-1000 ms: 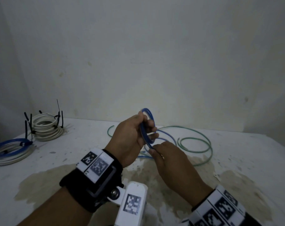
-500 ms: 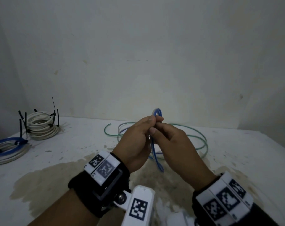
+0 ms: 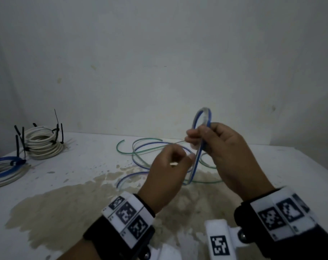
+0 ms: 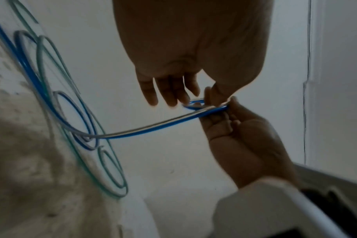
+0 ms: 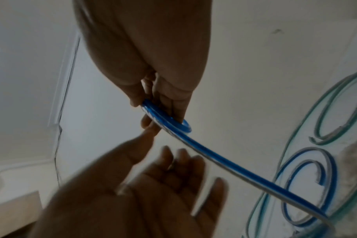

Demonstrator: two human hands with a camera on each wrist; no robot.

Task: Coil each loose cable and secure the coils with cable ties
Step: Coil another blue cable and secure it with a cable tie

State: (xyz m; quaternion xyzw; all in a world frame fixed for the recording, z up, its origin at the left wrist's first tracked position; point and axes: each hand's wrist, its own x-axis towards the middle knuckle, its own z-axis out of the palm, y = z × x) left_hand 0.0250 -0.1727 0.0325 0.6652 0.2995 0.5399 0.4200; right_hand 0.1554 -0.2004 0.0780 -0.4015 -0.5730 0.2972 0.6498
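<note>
A loose blue-and-white cable (image 3: 196,163) rises from the table into a narrow upright loop (image 3: 203,111). My right hand (image 3: 197,136) pinches the loop's two strands together; the right wrist view shows the same grip (image 5: 153,109). My left hand (image 3: 185,158) hovers lower left of the loop, palm and fingers loosely spread (image 5: 173,161), and only its thumb tip reaches the cable. A loose green cable (image 3: 118,148) lies in wide curls on the table behind both hands. The blue cable's remaining length curls among the green one (image 4: 75,112).
At the far left stand a white coil (image 3: 43,145) and a blue-and-white coil (image 3: 4,166), each bound with black cable ties (image 3: 56,128). The white table (image 3: 84,166) carries a large brown stain (image 3: 65,212) under my wrists. A wall closes off the back.
My hands were together on the loop; now they have parted. The left hand has let go and dropped lower left, while the right hand has lifted the loop up and to the right.
</note>
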